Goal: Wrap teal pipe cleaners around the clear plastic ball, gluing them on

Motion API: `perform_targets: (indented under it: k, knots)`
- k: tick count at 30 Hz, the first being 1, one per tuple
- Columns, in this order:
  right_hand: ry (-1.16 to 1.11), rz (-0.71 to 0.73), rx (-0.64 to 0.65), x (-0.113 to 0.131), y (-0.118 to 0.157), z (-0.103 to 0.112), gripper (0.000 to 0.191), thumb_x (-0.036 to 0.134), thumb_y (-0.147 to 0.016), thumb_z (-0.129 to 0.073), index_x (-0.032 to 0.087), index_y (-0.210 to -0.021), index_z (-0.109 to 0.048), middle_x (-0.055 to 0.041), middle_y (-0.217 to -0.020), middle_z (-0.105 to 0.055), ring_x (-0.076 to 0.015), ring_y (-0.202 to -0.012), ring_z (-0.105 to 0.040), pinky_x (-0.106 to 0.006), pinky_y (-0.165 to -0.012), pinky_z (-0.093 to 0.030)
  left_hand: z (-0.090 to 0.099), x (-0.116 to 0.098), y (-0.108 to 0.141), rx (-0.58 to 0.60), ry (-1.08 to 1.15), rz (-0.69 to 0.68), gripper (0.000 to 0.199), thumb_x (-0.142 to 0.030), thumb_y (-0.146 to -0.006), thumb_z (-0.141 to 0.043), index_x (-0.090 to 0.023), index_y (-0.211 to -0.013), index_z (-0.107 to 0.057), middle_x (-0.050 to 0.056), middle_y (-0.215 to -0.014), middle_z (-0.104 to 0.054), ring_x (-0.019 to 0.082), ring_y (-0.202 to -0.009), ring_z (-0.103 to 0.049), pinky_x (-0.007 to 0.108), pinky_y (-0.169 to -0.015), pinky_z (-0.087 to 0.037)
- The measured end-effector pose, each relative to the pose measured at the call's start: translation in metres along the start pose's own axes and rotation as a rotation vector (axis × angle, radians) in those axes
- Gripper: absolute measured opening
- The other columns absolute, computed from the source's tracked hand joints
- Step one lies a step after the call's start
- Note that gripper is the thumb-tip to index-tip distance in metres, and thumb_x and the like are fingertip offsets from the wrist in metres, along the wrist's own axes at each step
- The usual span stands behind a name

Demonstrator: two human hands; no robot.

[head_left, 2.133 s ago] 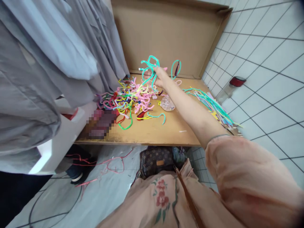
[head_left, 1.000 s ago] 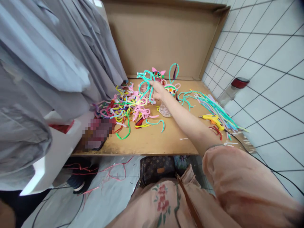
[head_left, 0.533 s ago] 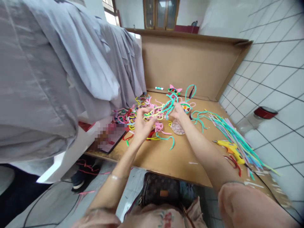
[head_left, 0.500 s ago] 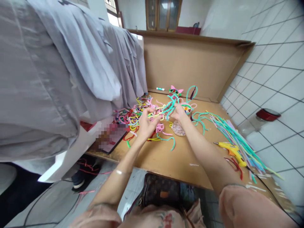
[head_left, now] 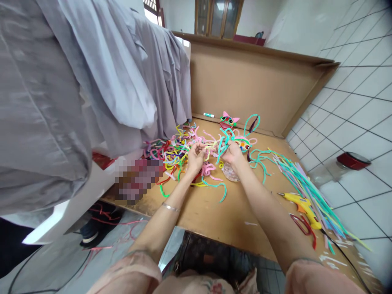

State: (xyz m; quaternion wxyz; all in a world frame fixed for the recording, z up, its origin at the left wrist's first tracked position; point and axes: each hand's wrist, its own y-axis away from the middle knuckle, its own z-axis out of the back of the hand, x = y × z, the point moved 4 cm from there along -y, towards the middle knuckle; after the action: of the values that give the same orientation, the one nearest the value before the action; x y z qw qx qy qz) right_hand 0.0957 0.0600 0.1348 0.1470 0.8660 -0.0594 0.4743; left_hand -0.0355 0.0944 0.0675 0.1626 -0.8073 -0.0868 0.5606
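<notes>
My right hand [head_left: 232, 154] is closed around a bunch of bent turquoise pipe cleaners [head_left: 225, 141] above the middle of the table. To its left, my left hand [head_left: 195, 158] pinches a pale yellow pipe cleaner [head_left: 210, 145] that stretches toward the right hand. Whether the yellow piece is joined to the turquoise bunch I cannot tell. Just behind my hands stand a cat-like figure with pink ears [head_left: 227, 121] and a colourful decorated piece with round eyes [head_left: 244, 145]. Beneath my right wrist lies a round, clear pinkish object [head_left: 231, 171].
A tangled heap of pipe cleaner scraps [head_left: 171, 153] covers the table's left side. On the right lie long straight pipe cleaners [head_left: 301, 188], a yellow glue gun [head_left: 303, 208] and red-handled scissors [head_left: 303, 226]. A lidded jar [head_left: 339, 167] stands by the tiled wall. Cardboard [head_left: 245, 85] closes the back.
My left hand has come nearer to the right one, and its fingers have drawn together. More yellow pipe cleaner shows between the hands. The camera view has shifted slightly.
</notes>
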Motion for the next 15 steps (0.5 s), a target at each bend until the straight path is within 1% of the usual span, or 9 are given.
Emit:
perform_targets:
  k: [2, 3, 6, 8, 11, 13, 15]
  knots:
    - [-0.006, -0.020, 0.009, 0.005, 0.006, -0.002, 0.029, 0.015, -0.087, -0.043, 0.024, -0.059, -0.040, 0.0074, -0.042, -0.040, -0.0126, -0.035, -0.037, -0.027, -0.050, -0.050, 0.004, 0.004, -0.002, -0.034, -0.007, 0.002, 0.028, -0.035, -0.069, -0.073, -0.021, -0.079, -0.051, -0.002, -0.072, -0.053, 0.012, -0.064, -0.050, 0.024, -0.062, -0.043]
    - [-0.010, -0.032, 0.010, 0.008, 0.009, -0.003, 0.029, 0.016, -0.087, -0.044, 0.024, -0.060, -0.041, 0.0066, -0.043, -0.043, -0.0129, -0.036, -0.040, -0.028, -0.051, -0.051, 0.006, 0.005, -0.003, -0.044, -0.009, 0.001, 0.028, -0.036, -0.071, -0.073, -0.021, -0.079, -0.051, -0.002, -0.073, -0.052, 0.012, -0.065, -0.050, 0.025, -0.063, -0.043]
    - [-0.012, -0.053, -0.003, 0.015, 0.020, -0.005, 0.027, 0.020, -0.088, -0.045, 0.024, -0.061, -0.046, 0.0012, -0.050, -0.057, -0.0167, -0.046, -0.056, -0.032, -0.056, -0.055, 0.012, 0.005, -0.005, -0.067, 0.067, 0.004, 0.029, -0.039, -0.074, -0.074, -0.021, -0.076, -0.052, -0.001, -0.074, -0.052, 0.013, -0.069, -0.051, 0.025, -0.069, -0.045]
    - [-0.004, -0.058, -0.013, 0.016, 0.028, -0.004, 0.028, 0.023, -0.089, -0.045, 0.024, -0.062, -0.048, -0.0013, -0.053, -0.061, -0.0190, -0.054, -0.064, -0.033, -0.059, -0.057, 0.015, 0.001, -0.006, -0.076, 0.142, 0.021, 0.031, -0.044, -0.079, -0.072, -0.020, -0.072, -0.052, -0.002, -0.071, -0.051, 0.012, -0.068, -0.050, 0.025, -0.067, -0.045]
    - [0.031, -0.038, 0.005, 0.013, 0.045, 0.000, 0.025, 0.028, -0.086, -0.052, 0.024, -0.062, -0.050, -0.0010, -0.052, -0.062, -0.0199, -0.061, -0.070, -0.033, -0.063, -0.060, 0.018, -0.006, -0.006, -0.069, 0.366, 0.135, 0.036, -0.048, -0.086, -0.064, -0.020, -0.070, -0.049, -0.001, -0.070, -0.051, 0.011, -0.065, -0.051, 0.022, -0.061, -0.044]
    - [0.077, -0.024, 0.037, 0.007, 0.058, 0.006, 0.021, 0.031, -0.081, -0.061, 0.023, -0.064, -0.052, 0.0009, -0.050, -0.061, -0.0197, -0.061, -0.070, -0.033, -0.064, -0.061, 0.018, -0.011, -0.004, -0.034, 0.569, 0.261, 0.038, -0.047, -0.090, -0.061, -0.019, -0.070, -0.046, -0.001, -0.069, -0.051, 0.010, -0.064, -0.052, 0.021, -0.059, -0.044]
    - [0.134, -0.010, 0.051, -0.001, 0.073, 0.013, 0.021, 0.032, -0.074, -0.070, 0.023, -0.067, -0.053, 0.0036, -0.049, -0.059, -0.0188, -0.058, -0.069, -0.032, -0.064, -0.061, 0.015, -0.018, 0.000, 0.012, 0.701, 0.362, 0.038, -0.045, -0.093, -0.056, -0.019, -0.068, -0.044, -0.001, -0.067, -0.050, 0.010, -0.062, -0.052, 0.020, -0.058, -0.044]
